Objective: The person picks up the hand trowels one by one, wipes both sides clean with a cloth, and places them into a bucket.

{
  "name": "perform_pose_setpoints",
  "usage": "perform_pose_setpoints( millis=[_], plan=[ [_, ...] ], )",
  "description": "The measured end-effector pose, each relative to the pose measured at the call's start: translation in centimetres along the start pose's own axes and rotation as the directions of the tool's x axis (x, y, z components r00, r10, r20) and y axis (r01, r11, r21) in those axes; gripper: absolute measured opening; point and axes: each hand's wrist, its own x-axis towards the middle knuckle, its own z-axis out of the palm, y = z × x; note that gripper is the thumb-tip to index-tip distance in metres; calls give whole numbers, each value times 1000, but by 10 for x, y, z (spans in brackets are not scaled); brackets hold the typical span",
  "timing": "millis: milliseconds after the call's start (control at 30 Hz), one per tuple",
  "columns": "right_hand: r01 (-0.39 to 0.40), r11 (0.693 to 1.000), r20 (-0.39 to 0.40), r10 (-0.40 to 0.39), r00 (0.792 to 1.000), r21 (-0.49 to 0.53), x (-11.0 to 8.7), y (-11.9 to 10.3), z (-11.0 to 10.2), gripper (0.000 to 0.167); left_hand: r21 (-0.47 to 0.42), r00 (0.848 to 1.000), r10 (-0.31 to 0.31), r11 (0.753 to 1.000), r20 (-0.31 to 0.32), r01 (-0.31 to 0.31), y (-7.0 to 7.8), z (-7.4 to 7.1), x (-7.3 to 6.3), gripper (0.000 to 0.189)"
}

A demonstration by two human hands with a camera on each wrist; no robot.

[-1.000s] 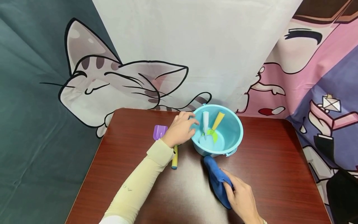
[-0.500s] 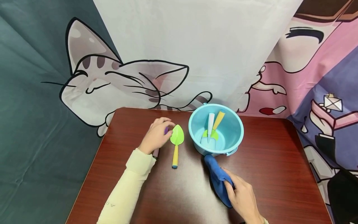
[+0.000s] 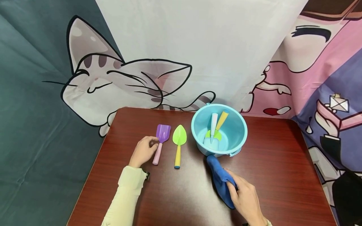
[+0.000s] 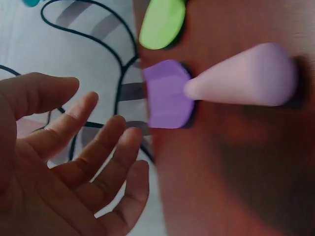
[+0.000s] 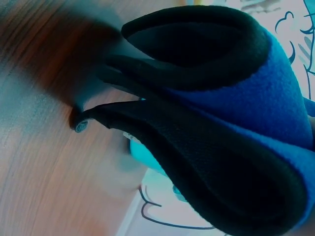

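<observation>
My left hand (image 3: 143, 152) hovers just left of a small toy shovel (image 3: 163, 133) with a purple blade and pink handle. In the left wrist view its fingers are spread and loosely bent, apart from the pink handle (image 4: 241, 76). To the right lies a toy trowel (image 3: 179, 135) with a green blade and yellow handle. Over at the bucket's near side, my right hand (image 3: 245, 196) pinches a folded blue cloth (image 3: 219, 180), dark on its inner side in the right wrist view. A light-blue bucket (image 3: 238, 131) holds a pale-blue shovel (image 3: 213, 125) and a yellow-handled green tool (image 3: 222, 121).
Everything stands on a reddish-brown wooden table (image 3: 271, 163). Its far edge meets a hanging printed backdrop (image 3: 220, 47) with cartoon figures. The bucket stands near that far edge, and its handle hangs on the near right side.
My left hand has moved left from the bucket's rim, past the green trowel, to beside the purple shovel. The pale-blue shovel's handle has shifted right inside the bucket. My right hand stays on the cloth.
</observation>
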Motion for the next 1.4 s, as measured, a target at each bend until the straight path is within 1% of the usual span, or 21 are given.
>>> perform_pose_setpoints(
  millis=[133, 267, 367, 500, 667, 833, 1000, 1067, 1167, 1233, 1300, 1400],
  plan=[
    [-12, 1000, 2, 12, 1000, -8, -1, 0, 0, 50, -1, 998, -66, 998, -16, 66, -8, 10, -7, 28],
    [2, 1000, -20, -3, 1000, -19, 0, -1, 1, 52, -1, 991, -127, 992, -39, 127, -14, 20, -11, 28],
    [11, 1000, -30, -11, 999, -22, 0, -1, 1, 53, -32, 983, -175, 984, -46, 174, -18, 28, -14, 30],
    [-6, 1000, -12, 6, 1000, -10, -1, 0, 0, 52, -77, 970, -238, 969, -53, 234, -24, 40, -15, 35],
    [-22, 1000, 9, 22, 1000, -7, -3, 2, -1, 50, -100, 953, -297, 952, -59, 290, -33, 51, -14, 43],
    [-31, 999, 17, 32, 999, -9, -3, 2, -1, 49, -104, 933, -352, 933, -75, 344, -34, 54, -11, 48],
    [-30, 999, 15, 31, 999, -14, -4, 3, -1, 49, -103, 911, -404, 912, -79, 396, -30, 54, -8, 43],
    [-32, 999, 15, 32, 999, -15, -3, 3, -1, 49, -93, 907, -413, 910, -84, 405, -30, 54, -7, 39],
    [-33, 999, 14, 34, 999, -16, -3, 3, -1, 49, -74, 904, -418, 908, -87, 413, -30, 55, -7, 34],
    [-34, 999, 15, 35, 999, -15, -3, 3, -1, 49, -77, 903, -421, 906, -81, 416, -31, 55, -7, 32],
    [-34, 999, 15, 34, 999, -13, -3, 4, -1, 49, -98, 901, -428, 902, -65, 421, -31, 54, -7, 31],
    [-31, 999, 9, 31, 999, -9, -3, 4, -2, 49, -156, 900, -434, 892, -29, 425, -31, 53, -6, 30]
  ],
)
